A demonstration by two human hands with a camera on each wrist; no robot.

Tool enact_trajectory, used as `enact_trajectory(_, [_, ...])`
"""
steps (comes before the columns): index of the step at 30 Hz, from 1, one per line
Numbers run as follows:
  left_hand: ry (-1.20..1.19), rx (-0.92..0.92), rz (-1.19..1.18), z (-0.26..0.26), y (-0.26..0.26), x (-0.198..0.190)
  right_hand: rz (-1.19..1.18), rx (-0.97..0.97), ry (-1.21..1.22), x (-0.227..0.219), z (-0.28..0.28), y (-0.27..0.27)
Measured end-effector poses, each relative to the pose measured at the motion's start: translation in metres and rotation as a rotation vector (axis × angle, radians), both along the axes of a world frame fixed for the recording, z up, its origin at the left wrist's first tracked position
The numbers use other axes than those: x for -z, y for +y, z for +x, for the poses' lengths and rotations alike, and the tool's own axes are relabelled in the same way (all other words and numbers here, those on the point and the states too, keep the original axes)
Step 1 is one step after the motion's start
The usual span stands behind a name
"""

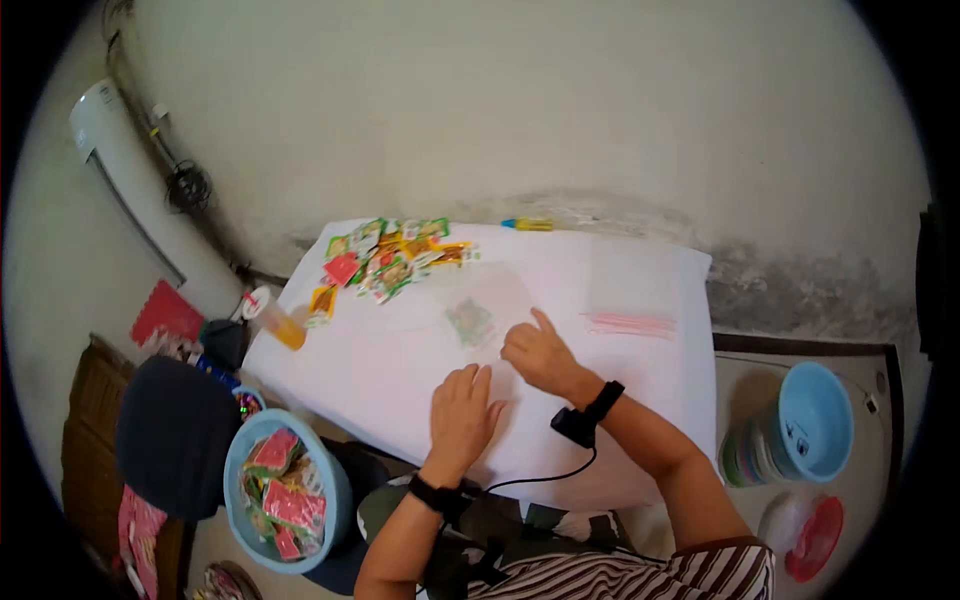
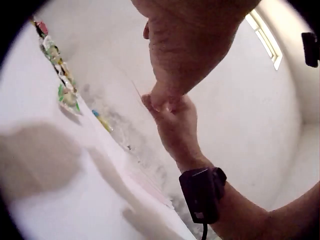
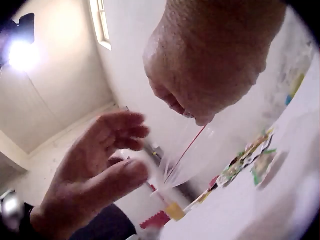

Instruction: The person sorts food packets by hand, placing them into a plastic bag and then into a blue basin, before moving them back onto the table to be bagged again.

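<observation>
My right hand (image 1: 540, 352) is raised over the middle of the table, its fingers curled to pinch a clear plastic bag (image 3: 182, 167) by its edge. A thin red strip runs along the bag, which hangs from the fingertips in the right wrist view. Facing the bag from the other side, my left hand (image 3: 97, 172) has relaxed, slightly bent fingers with nothing between them. A small green-edged food packet (image 1: 468, 322) lies on the white table (image 1: 350, 370), looking hazy through the film in the head view.
Several snack packets (image 1: 385, 258) are heaped at the back left, near a bottle with orange liquid (image 1: 275, 318). Clear bags with red strips (image 1: 632, 285) lie at the right. A blue basin (image 1: 340, 480) of packets stands at the left; another blue basin (image 1: 815, 420) is at the right.
</observation>
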State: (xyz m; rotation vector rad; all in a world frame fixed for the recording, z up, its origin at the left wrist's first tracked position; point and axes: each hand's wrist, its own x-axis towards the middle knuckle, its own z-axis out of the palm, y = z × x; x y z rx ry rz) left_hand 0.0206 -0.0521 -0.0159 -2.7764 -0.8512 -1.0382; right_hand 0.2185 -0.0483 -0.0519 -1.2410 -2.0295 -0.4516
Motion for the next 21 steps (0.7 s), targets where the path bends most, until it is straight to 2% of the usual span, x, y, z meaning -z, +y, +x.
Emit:
enact_trajectory(2, [0.080, -0.059, -0.227, 0.003, 0.019, 0.028, -0.024, -0.044, 0.024, 0.014, -0.025, 0.011])
enact_trajectory(4, [0.070, -0.125, -0.279, -0.009, 0.031, 0.051, -0.042, -0.068, 0.044, 0.025, -0.045, 0.016])
enact_trajectory(6, [0.068, -0.179, -0.339, -0.019, 0.042, 0.074, 0.046, 0.071, 0.157, 0.034, -0.061, 0.017])
enact_trajectory(8, [-0.009, -0.219, -0.469, -0.029, 0.049, 0.094, -0.014, 0.050, 0.118, 0.057, -0.068, 0.017])
enact_trajectory(10, [-0.068, -0.211, -0.433, -0.029, 0.042, 0.093, -0.081, 0.027, 0.074, 0.077, -0.071, 0.015])
enact_trajectory(12, [-0.122, -0.201, -0.390, -0.028, 0.044, 0.091, -0.268, 0.098, 0.159, 0.088, -0.071, 0.015])
enact_trajectory(13, [-0.104, -0.239, -0.399, -0.028, 0.045, 0.093, -0.278, 0.094, 0.155, 0.092, -0.071, 0.015])
enact_trajectory(15, [-0.089, -0.292, -0.424, -0.030, 0.045, 0.098, -0.224, 0.104, 0.312, 0.095, -0.072, 0.016])
enact_trajectory(19, [-0.127, -0.414, -0.443, -0.040, 0.056, 0.120, -0.232, 0.054, 0.304, 0.096, -0.077, 0.020])
enact_trajectory(21, [-0.128, -0.433, -0.440, -0.044, 0.059, 0.127, -0.330, -0.009, 0.398, 0.098, -0.080, 0.021])
